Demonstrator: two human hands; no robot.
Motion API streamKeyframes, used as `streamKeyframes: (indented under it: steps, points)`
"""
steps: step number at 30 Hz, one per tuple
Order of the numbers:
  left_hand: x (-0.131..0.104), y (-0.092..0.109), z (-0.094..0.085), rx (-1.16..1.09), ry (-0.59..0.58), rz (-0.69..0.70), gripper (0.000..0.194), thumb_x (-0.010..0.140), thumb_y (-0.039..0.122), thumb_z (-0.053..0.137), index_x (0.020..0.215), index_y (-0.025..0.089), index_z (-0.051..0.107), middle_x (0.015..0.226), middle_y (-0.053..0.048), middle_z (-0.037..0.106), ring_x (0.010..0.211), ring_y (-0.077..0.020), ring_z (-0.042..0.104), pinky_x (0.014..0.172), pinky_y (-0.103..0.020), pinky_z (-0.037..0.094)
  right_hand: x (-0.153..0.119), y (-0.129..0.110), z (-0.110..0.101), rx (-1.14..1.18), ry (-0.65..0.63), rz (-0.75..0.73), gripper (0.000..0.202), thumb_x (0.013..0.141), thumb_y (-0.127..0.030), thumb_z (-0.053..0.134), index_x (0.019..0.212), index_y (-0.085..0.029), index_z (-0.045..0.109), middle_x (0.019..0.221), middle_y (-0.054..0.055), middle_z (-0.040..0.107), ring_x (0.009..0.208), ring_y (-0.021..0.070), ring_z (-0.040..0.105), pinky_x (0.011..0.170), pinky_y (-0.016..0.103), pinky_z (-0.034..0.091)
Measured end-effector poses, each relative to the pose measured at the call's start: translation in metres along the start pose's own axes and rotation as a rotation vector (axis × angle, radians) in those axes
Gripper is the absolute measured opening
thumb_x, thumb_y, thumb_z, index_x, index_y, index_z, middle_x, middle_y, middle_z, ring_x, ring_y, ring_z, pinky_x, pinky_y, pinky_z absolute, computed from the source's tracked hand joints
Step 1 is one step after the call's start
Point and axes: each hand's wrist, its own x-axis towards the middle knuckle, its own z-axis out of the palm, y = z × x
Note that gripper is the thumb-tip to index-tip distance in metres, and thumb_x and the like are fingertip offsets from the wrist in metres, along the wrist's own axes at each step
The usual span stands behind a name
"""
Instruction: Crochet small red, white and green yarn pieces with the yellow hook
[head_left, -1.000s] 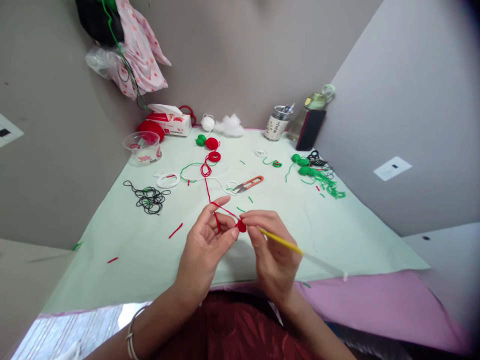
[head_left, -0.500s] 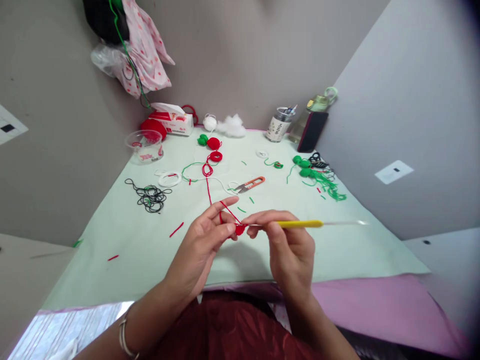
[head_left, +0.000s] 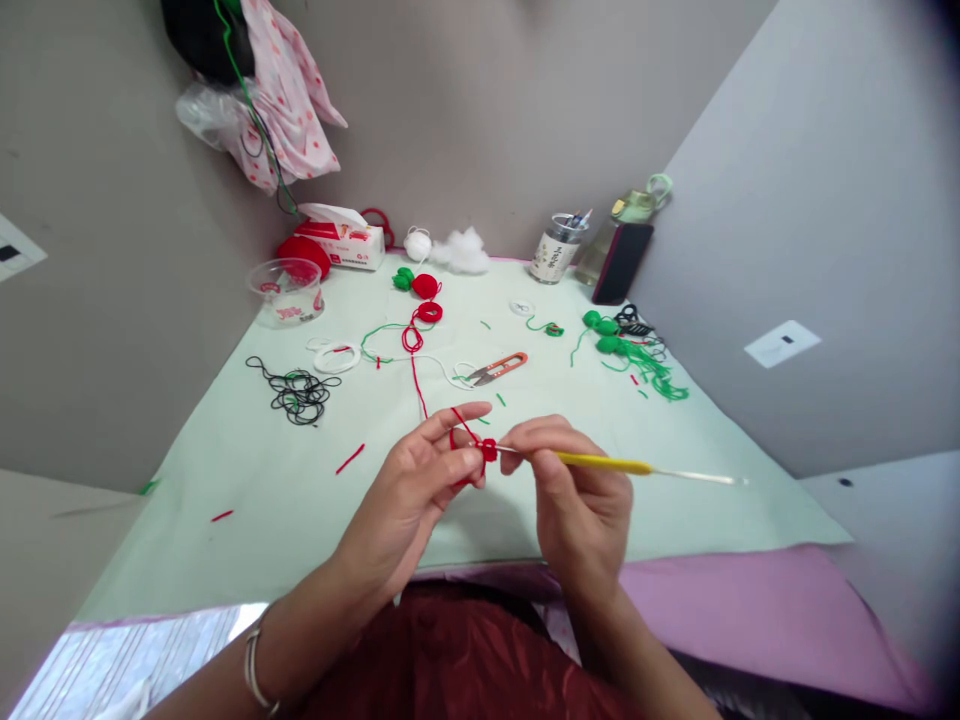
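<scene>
My left hand (head_left: 427, 465) pinches a small piece of red crochet (head_left: 489, 451) between thumb and fingers, with its index finger stretched out. Red yarn (head_left: 418, 385) runs from the table up over that finger to the piece. Closed around a yellow-handled crochet hook (head_left: 607, 462), my right hand (head_left: 581, 490) holds it nearly level. The hook's left tip meets the red piece; its other metal end points right. Beyond the hands lie orange thread snips (head_left: 501, 369).
Black cord (head_left: 296, 395) and a white yarn coil (head_left: 337, 356) lie left. Green yarn pieces (head_left: 645, 360) are on the right. At the back stand a plastic tub (head_left: 286, 295), a tissue box (head_left: 349, 246), a pen cup (head_left: 556, 250) and a phone (head_left: 624, 263).
Both hands have shifted slightly right. The crochet hook now slopes down to the right, and the red piece has turned, showing more of itself between the hands.
</scene>
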Motion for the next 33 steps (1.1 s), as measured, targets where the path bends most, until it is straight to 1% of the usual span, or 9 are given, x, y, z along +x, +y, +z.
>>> streamKeyframes:
  steps: [3, 6, 9, 12, 16, 19, 26, 30, 33]
  points:
    - [-0.001, -0.003, 0.002, 0.081, -0.010, 0.055, 0.031, 0.083, 0.019, 0.083, 0.113, 0.021, 0.082, 0.081, 0.001, 0.066, 0.077, -0.0122, 0.057, 0.082, -0.026, 0.046, 0.003, -0.002, 0.003, -0.045, -0.030, -0.011, 0.019, 0.103, -0.017, 0.063, 0.104, -0.027, 0.080, 0.100, 0.004, 0.079, 0.098, 0.0211, 0.074, 0.086, 0.038, 0.061]
    - [-0.001, -0.005, 0.002, 0.131, 0.029, 0.097, 0.033, 0.084, 0.023, 0.084, 0.117, 0.022, 0.081, 0.082, 0.001, 0.066, 0.079, -0.0127, 0.057, 0.085, -0.026, 0.046, -0.002, 0.000, 0.003, -0.131, -0.015, -0.053, 0.023, 0.102, -0.014, 0.062, 0.107, -0.028, 0.079, 0.097, 0.004, 0.079, 0.092, 0.0199, 0.074, 0.080, 0.036, 0.063]
    - [0.000, -0.007, 0.002, 0.102, 0.054, 0.093, 0.040, 0.082, 0.026, 0.088, 0.121, 0.024, 0.080, 0.083, 0.001, 0.068, 0.082, -0.0133, 0.058, 0.087, -0.027, 0.047, -0.012, 0.008, 0.002, -0.351, -0.035, -0.190, 0.034, 0.099, -0.008, 0.065, 0.120, -0.031, 0.078, 0.107, 0.006, 0.077, 0.095, 0.0204, 0.074, 0.079, 0.035, 0.064]
    - [0.001, -0.009, 0.002, 0.011, 0.041, -0.001, 0.040, 0.081, 0.028, 0.089, 0.120, 0.023, 0.081, 0.088, -0.001, 0.071, 0.084, -0.0137, 0.060, 0.086, -0.026, 0.049, -0.020, 0.016, 0.001, -0.485, -0.065, -0.353, 0.045, 0.096, -0.007, 0.068, 0.135, -0.031, 0.074, 0.121, 0.010, 0.074, 0.106, 0.0239, 0.074, 0.082, 0.037, 0.065]
    - [0.002, -0.010, 0.000, -0.034, 0.019, -0.036, 0.033, 0.084, 0.031, 0.087, 0.114, 0.020, 0.083, 0.098, -0.005, 0.074, 0.088, -0.0149, 0.062, 0.087, -0.026, 0.050, -0.016, 0.012, 0.004, -0.365, 0.001, -0.253, 0.045, 0.096, -0.005, 0.068, 0.128, -0.035, 0.076, 0.111, 0.006, 0.075, 0.097, 0.0208, 0.075, 0.078, 0.035, 0.065]
    - [0.003, -0.010, -0.001, 0.002, 0.008, -0.008, 0.035, 0.086, 0.034, 0.087, 0.118, 0.022, 0.082, 0.094, -0.003, 0.073, 0.085, -0.0134, 0.060, 0.087, -0.025, 0.049, -0.011, 0.002, 0.006, -0.310, -0.003, -0.211, 0.040, 0.096, -0.004, 0.067, 0.122, -0.033, 0.079, 0.107, 0.006, 0.076, 0.094, 0.0193, 0.075, 0.078, 0.034, 0.065]
    - [0.004, -0.011, -0.001, 0.003, -0.020, -0.026, 0.037, 0.085, 0.025, 0.087, 0.121, 0.024, 0.081, 0.093, -0.001, 0.073, 0.085, -0.0123, 0.061, 0.088, -0.025, 0.048, -0.010, 0.001, 0.006, -0.222, 0.014, -0.127, 0.035, 0.099, -0.005, 0.064, 0.117, -0.031, 0.079, 0.106, 0.005, 0.077, 0.097, 0.0190, 0.074, 0.081, 0.034, 0.064]
    - [0.003, -0.009, 0.000, 0.024, -0.009, 0.002, 0.035, 0.089, 0.034, 0.084, 0.122, 0.024, 0.080, 0.093, -0.001, 0.073, 0.086, -0.0127, 0.062, 0.088, -0.025, 0.048, -0.011, 0.002, 0.007, -0.218, 0.028, -0.134, 0.036, 0.099, -0.004, 0.064, 0.117, -0.031, 0.079, 0.106, 0.005, 0.077, 0.098, 0.0184, 0.073, 0.081, 0.034, 0.063]
    - [0.004, -0.010, 0.002, 0.045, -0.012, 0.019, 0.041, 0.083, 0.030, 0.089, 0.122, 0.024, 0.079, 0.092, -0.001, 0.073, 0.088, -0.0133, 0.062, 0.090, -0.026, 0.047, -0.012, 0.003, 0.007, -0.233, 0.026, -0.163, 0.036, 0.098, -0.004, 0.065, 0.119, -0.030, 0.079, 0.108, 0.005, 0.076, 0.097, 0.0185, 0.073, 0.080, 0.034, 0.063]
